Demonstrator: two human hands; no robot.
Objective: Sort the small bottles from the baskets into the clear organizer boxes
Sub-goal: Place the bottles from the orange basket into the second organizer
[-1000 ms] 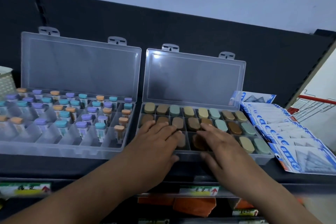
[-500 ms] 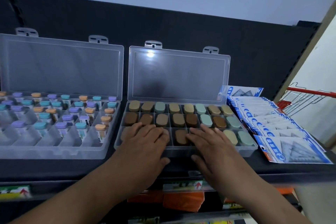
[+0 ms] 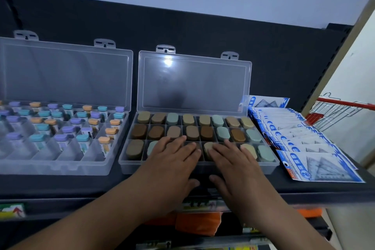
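Now your left hand (image 3: 172, 160) and right hand (image 3: 233, 160) lie flat, fingers straight, on the front row of bottles (image 3: 190, 132) in the right box (image 3: 269, 166) on the shelf (image 3: 60, 184). Neither has a grip on anything. Press lightly and evenly so each one seats level in its compartment, since a hard push at the front edge could tip it. The left box (image 3: 60, 166) is just beside it.
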